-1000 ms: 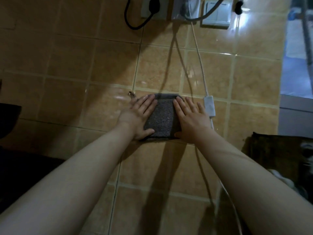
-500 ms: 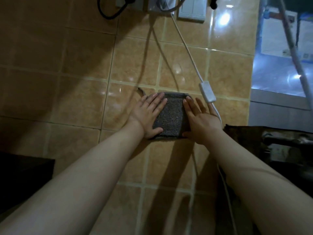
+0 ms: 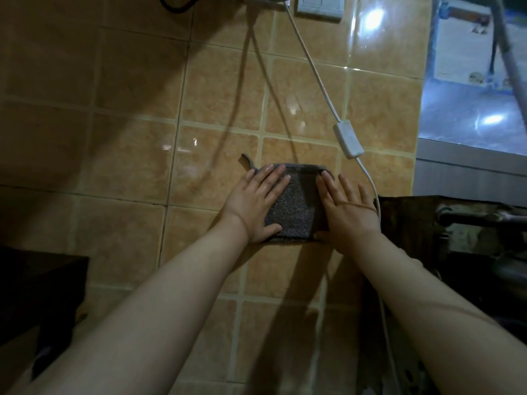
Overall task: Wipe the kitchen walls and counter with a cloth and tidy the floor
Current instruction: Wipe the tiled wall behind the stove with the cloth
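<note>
Since a moment ago the switch plate [image 3: 319, 6] has slid to the top edge of my view and the white cord [image 3: 309, 57] has swung toward the middle, while both hands press the cloth [image 3: 296, 208] just as before. From where I watch, the grey cloth lies flat against the tan tiled wall [image 3: 128, 155], a small loop [image 3: 247, 161] sticking out at its upper left corner. My left hand [image 3: 255, 205] lies flat on the cloth's left side with straight fingers, thumb along the bottom edge. My right hand [image 3: 346, 212] is spread flat over its right side, partly on the tile. The cord's inline switch [image 3: 348, 141] hangs just above and to the right of the right hand. A dark block [image 3: 42, 289] sits at lower left, and a metal tap [image 3: 482, 216] shows on the right.
</note>
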`<state>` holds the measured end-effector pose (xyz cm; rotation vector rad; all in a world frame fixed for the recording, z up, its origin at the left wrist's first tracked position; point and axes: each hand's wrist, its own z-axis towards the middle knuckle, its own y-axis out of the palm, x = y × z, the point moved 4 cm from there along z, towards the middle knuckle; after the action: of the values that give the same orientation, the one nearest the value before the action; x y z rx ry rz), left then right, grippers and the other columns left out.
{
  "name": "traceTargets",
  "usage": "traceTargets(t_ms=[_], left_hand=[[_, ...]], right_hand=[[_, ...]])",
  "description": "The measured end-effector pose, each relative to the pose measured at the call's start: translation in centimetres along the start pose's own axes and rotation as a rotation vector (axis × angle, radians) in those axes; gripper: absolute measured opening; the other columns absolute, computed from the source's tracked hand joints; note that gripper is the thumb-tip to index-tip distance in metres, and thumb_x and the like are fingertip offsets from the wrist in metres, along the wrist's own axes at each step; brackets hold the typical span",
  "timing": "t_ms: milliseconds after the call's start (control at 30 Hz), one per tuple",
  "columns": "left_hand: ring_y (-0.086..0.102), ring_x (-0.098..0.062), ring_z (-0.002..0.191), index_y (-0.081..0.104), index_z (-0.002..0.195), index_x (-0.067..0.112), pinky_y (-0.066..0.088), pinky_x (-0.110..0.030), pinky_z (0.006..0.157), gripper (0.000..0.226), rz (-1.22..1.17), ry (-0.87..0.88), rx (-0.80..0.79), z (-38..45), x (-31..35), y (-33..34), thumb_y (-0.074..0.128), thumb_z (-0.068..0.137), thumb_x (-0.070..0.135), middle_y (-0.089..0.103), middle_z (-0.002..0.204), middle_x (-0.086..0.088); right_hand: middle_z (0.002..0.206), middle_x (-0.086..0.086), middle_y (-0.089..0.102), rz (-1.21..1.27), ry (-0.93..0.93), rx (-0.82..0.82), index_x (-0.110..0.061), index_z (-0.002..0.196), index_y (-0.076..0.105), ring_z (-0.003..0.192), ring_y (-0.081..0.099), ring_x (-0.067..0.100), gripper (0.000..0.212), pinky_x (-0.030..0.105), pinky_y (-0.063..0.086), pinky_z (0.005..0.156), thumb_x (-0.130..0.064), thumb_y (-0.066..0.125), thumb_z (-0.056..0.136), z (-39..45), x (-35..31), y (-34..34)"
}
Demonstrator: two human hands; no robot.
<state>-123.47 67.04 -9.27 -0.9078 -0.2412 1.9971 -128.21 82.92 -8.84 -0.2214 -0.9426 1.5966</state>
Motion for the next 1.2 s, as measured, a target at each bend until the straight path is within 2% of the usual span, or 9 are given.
traceTargets(t_ms=[233,567,733,833,967,1200], left_hand=[[-0.023,-0.023,0.142,-0.030,0.140,0.014,-0.007,-0.041,0.116,0.094,0.011,-0.005,-0.045,-1.8,-0.1,1.0,0.024,0.087,0.069,-0.030,0.152,-0.006],[-0.021,-0.022,0.143,-0.036,0.132,0.014,-0.005,-0.041,0.116,0.096,0.068,-0.067,-0.086,-6.3,-5.1,3.7,0.025,0.085,0.072,-0.031,0.151,-0.004],[-0.018,-0.023,0.143,-0.036,0.132,0.014,-0.005,-0.039,0.116,0.099,0.056,-0.101,-0.096,-8.4,-7.8,5.1,0.028,0.084,0.073,-0.036,0.146,-0.003],[-0.019,-0.023,0.143,-0.035,0.132,0.014,-0.005,-0.037,0.116,0.099,0.050,-0.116,-0.120,-9.7,-8.9,5.8,0.029,0.083,0.072,-0.037,0.143,-0.003],[-0.019,-0.023,0.143,-0.036,0.131,0.013,-0.005,-0.037,0.116,0.099,0.056,-0.136,-0.149,-11.3,-9.8,6.7,0.027,0.084,0.073,-0.040,0.137,-0.005],[-0.019,-0.024,0.143,-0.037,0.131,0.012,-0.004,-0.038,0.116,0.099,0.085,-0.169,-0.199,-13.6,-10.9,8.1,0.025,0.084,0.073,-0.036,0.146,-0.006]], right_hand=[[0.156,-0.001,-0.023,0.000,-0.025,0.028,-0.015,0.147,-0.020,0.144,-0.017,0.021,0.103,0.043,-0.006,0.116,-0.058,0.050,0.086,-0.9,-1.9,0.0],[0.158,-0.003,-0.016,0.043,-0.154,0.103,-0.018,0.149,-0.014,0.145,-0.013,0.022,0.107,0.043,-0.002,0.116,-0.057,0.059,0.081,-0.1,-8.2,-1.5],[0.158,-0.005,-0.015,0.056,-0.210,0.153,-0.020,0.149,-0.014,0.146,0.002,0.025,0.110,0.045,-0.001,0.116,-0.056,0.062,0.078,0.6,-11.3,-2.0],[0.158,-0.006,-0.014,0.055,-0.243,0.166,-0.022,0.149,-0.014,0.146,-0.008,0.025,0.112,0.046,0.001,0.116,-0.056,0.065,0.076,0.8,-12.8,-2.2],[0.158,-0.007,-0.013,0.060,-0.274,0.178,-0.025,0.148,-0.016,0.146,-0.009,0.026,0.114,0.047,0.002,0.115,-0.058,0.064,0.075,0.8,-14.5,-2.1],[0.158,-0.009,-0.015,0.089,-0.309,0.179,-0.029,0.148,-0.017,0.146,-0.011,0.025,0.113,0.046,-0.002,0.115,-0.060,0.063,0.075,0.5,-17.2,-1.5]])
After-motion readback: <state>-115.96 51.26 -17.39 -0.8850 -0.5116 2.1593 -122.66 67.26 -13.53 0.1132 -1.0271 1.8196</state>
